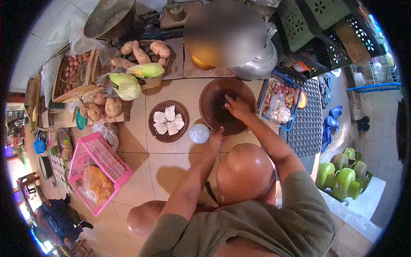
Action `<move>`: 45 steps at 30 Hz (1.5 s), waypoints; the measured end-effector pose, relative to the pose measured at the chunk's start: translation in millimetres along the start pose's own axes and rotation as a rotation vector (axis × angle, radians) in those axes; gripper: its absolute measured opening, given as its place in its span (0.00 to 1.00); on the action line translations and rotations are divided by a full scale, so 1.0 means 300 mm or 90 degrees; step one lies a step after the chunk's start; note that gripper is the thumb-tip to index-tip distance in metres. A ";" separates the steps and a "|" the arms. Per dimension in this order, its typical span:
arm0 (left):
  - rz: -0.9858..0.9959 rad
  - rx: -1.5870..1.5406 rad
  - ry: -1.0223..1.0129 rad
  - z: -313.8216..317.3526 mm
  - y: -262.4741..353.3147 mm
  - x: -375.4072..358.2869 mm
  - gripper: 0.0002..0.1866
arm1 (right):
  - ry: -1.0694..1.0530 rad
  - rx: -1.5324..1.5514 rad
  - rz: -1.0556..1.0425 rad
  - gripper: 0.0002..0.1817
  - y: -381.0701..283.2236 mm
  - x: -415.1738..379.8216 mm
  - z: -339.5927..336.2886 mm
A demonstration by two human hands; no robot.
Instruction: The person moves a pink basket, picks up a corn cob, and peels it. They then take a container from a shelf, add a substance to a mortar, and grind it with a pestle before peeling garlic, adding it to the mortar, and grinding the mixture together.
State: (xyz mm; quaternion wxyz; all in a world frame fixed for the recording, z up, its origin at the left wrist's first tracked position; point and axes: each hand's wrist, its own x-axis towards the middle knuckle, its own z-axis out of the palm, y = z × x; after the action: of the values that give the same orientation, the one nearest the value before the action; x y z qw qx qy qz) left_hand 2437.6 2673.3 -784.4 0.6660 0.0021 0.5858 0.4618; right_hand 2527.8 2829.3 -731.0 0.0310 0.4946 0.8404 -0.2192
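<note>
A deep brown bowl (207,109) with a dark inside stands on the tiled floor in front of me. My left hand (217,134) grips its near rim, thumb on the edge. My right hand (238,107) reaches over the bowl's right side, fingers apart and pointing into it; I make out nothing held between them. Close to my left hand is a small pale round container (199,133). Left of that, a shallow brown dish (156,133) carries several white scored pieces (170,113). What lies deep in the bowl is too dark to tell.
A blue basket (293,112) of shallots and garlic stands at right. A pink crate (122,176) holds a bagged orange-brown item. Potatoes (114,107), corn (146,70) and a box of eggs (72,70) are at left. A metal pot (262,62) stands behind the bowl.
</note>
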 end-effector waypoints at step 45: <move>0.194 0.112 -0.076 -0.069 -0.108 0.177 0.15 | -0.335 0.338 0.129 0.31 0.044 0.200 -0.017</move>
State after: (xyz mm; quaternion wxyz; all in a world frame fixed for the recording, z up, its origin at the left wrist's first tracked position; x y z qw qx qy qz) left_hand 2435.4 2676.4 -849.8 0.6194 0.1761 0.5761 0.5035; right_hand 2509.3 2885.8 -747.0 0.1380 0.4929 0.6646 -0.5444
